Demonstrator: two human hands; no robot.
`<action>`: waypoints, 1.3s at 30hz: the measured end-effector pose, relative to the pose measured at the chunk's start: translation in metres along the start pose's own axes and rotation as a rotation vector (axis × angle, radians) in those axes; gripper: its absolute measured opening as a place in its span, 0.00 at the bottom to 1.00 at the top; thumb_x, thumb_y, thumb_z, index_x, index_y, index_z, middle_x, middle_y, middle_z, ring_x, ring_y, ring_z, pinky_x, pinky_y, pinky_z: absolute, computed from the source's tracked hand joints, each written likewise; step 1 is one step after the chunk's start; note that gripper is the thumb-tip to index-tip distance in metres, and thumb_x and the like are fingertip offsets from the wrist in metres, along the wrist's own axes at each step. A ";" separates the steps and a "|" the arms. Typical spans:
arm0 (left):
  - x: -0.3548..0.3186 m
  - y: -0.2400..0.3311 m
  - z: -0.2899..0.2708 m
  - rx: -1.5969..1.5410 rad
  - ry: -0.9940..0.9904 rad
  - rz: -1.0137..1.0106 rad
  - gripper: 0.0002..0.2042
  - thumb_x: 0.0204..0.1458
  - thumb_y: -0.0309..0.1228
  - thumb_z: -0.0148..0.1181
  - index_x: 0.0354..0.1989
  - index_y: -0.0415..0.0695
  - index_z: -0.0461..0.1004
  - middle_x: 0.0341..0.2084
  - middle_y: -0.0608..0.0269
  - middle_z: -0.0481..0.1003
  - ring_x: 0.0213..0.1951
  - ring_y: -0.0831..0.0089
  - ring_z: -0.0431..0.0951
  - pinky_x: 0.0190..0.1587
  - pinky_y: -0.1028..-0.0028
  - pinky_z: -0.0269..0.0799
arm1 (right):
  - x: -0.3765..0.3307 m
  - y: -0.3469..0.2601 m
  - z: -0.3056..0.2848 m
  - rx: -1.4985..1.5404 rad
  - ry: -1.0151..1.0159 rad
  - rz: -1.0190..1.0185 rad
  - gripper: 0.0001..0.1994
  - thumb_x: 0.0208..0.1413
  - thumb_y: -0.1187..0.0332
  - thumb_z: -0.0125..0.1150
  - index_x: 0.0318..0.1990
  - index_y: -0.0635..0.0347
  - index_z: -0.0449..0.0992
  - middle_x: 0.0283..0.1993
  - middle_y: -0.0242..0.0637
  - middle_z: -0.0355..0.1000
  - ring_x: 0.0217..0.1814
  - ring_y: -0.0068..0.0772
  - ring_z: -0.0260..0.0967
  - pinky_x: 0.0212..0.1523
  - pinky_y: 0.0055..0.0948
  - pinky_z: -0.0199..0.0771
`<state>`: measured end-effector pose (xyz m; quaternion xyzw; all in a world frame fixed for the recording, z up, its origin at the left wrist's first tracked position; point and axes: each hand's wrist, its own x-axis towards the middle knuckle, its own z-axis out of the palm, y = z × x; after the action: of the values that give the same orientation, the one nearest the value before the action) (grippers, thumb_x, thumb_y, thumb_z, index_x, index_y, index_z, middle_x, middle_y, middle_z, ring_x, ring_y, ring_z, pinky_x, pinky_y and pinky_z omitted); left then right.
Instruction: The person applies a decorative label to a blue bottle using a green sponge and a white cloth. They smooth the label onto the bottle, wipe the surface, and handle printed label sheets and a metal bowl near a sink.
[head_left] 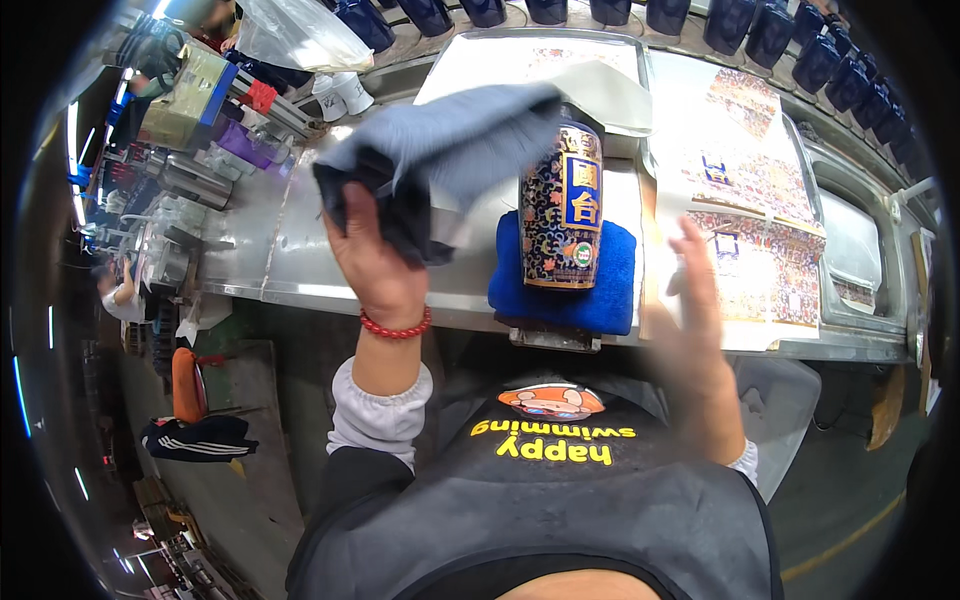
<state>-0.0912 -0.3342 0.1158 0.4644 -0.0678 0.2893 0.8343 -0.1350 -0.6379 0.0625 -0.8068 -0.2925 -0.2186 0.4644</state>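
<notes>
In my raised left hand (375, 260), with a red bead bracelet at the wrist, is a bunched grey-blue cloth (440, 140). The cloth is blurred, and its right end hangs by the top of a patterned bottle (560, 215). Dark blue with a colourful floral pattern and a blue label panel, the bottle lies on a folded blue towel (615, 275), its narrower base toward me. My right hand (697, 290) hovers to the right of the towel, smeared by motion, fingers stretched out and nothing seen in them.
Sheets of patterned decals (755, 250) lie on the metal worktable (450, 295) at the right. Dark blue bottles (610, 10) line the far edge. Paper cups (345, 95) and a plastic bag (300, 35) are at the far left. A metal basin (850, 235) stands far right.
</notes>
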 end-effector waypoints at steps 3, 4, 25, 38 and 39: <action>0.003 -0.007 -0.012 0.016 0.055 0.045 0.20 0.67 0.37 0.56 0.61 0.37 0.67 0.53 0.57 0.75 0.52 0.65 0.77 0.59 0.65 0.72 | 0.008 -0.006 0.035 -0.130 -0.087 0.060 0.49 0.43 0.72 0.79 0.74 0.57 0.56 0.77 0.59 0.47 0.70 0.60 0.59 0.70 0.51 0.61; -0.001 -0.011 -0.015 0.028 0.066 0.008 0.20 0.67 0.38 0.57 0.60 0.37 0.67 0.52 0.58 0.75 0.52 0.67 0.76 0.58 0.66 0.72 | 0.012 -0.006 0.041 -0.128 -0.080 0.055 0.48 0.44 0.71 0.78 0.74 0.58 0.56 0.77 0.60 0.48 0.69 0.61 0.59 0.69 0.52 0.61; -0.026 -0.047 -0.008 0.122 -0.134 -0.145 0.23 0.66 0.30 0.58 0.67 0.38 0.63 0.54 0.59 0.74 0.51 0.73 0.76 0.55 0.70 0.73 | 0.025 0.008 0.046 -0.243 0.034 -0.088 0.55 0.44 0.60 0.80 0.76 0.63 0.47 0.76 0.61 0.51 0.74 0.60 0.55 0.66 0.50 0.64; -0.028 -0.027 0.041 0.906 -0.807 0.441 0.28 0.37 0.25 0.72 0.54 0.45 0.79 0.56 0.50 0.75 0.62 0.46 0.70 0.66 0.56 0.65 | 0.009 0.023 0.058 -0.111 0.057 0.022 0.61 0.35 0.66 0.83 0.76 0.67 0.45 0.73 0.63 0.53 0.74 0.67 0.54 0.72 0.53 0.57; -0.033 -0.029 0.044 0.992 -0.898 0.474 0.27 0.37 0.23 0.71 0.53 0.45 0.80 0.55 0.50 0.76 0.62 0.48 0.71 0.65 0.57 0.67 | 0.007 0.023 0.059 -0.120 0.068 0.015 0.61 0.35 0.67 0.83 0.75 0.67 0.45 0.73 0.64 0.54 0.74 0.67 0.54 0.72 0.53 0.57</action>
<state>-0.0959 -0.3960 0.1062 0.8366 -0.3647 0.2407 0.3303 -0.1092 -0.5935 0.0246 -0.8275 -0.2569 -0.2592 0.4267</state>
